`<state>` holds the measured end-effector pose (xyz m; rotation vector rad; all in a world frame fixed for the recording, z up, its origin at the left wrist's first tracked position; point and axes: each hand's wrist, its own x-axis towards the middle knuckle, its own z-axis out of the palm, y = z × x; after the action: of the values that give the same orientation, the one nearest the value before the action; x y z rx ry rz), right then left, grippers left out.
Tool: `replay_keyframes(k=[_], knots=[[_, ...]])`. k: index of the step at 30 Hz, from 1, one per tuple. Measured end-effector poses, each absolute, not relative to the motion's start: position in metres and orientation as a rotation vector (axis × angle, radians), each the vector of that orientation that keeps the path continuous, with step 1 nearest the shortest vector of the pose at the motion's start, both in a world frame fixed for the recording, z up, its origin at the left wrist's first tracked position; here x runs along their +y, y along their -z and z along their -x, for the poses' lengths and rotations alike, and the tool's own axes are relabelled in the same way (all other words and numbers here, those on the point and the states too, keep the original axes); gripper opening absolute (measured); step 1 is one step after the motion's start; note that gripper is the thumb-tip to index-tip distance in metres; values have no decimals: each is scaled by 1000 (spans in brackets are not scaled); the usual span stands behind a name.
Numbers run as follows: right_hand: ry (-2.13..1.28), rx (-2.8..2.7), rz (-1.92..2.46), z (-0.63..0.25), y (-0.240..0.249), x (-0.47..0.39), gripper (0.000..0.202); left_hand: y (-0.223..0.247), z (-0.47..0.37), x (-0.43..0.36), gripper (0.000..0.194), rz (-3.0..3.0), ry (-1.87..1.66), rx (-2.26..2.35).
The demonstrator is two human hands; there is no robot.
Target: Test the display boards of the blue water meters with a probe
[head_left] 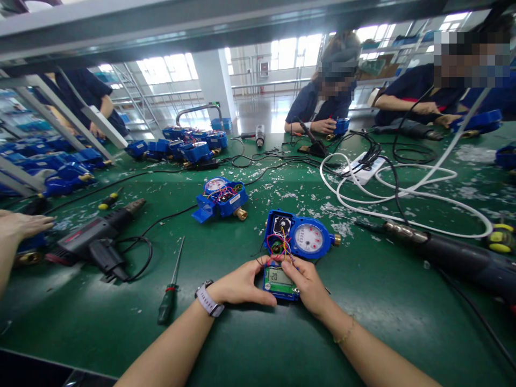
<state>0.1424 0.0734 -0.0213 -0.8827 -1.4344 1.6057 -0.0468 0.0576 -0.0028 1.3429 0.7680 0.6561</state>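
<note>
Both my hands hold a small green circuit board with a display (278, 278), set in a blue frame; its screen reads something like "20". My left hand (245, 282) grips its left side, the thumb along the lower edge. At the right, my right hand (308, 285) has its thumb on the upper right corner. Thin coloured wires (284, 244) run from the board up into the opened blue water meter (308, 238), which lies just beyond with its round dial facing up. A second opened water meter (221, 198) stands farther off to the left.
A screwdriver (168, 303) and a heat gun (94, 239) lie left; another heat gun (443, 252) lies right. A white cable (407, 196) loops behind it. Plastic scraps litter the green table (226, 344). Co-workers (322, 107) handle meters opposite; another person's hand (20, 226) reaches in left.
</note>
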Motion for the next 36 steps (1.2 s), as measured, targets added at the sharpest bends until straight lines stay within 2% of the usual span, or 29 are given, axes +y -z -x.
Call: replay_keyframes(k=[6,25,36], knots=[[-1597,-1430,886,-142,20,74,45,4,48,57,75,-1350,-661,789],[-1561,-1475,897,-144,17,76,49,4,47,55,79,-1364,-681,798],[-1602,-1506,868,-144,20,75,46,1,46,55,72,-1341,-660,825]])
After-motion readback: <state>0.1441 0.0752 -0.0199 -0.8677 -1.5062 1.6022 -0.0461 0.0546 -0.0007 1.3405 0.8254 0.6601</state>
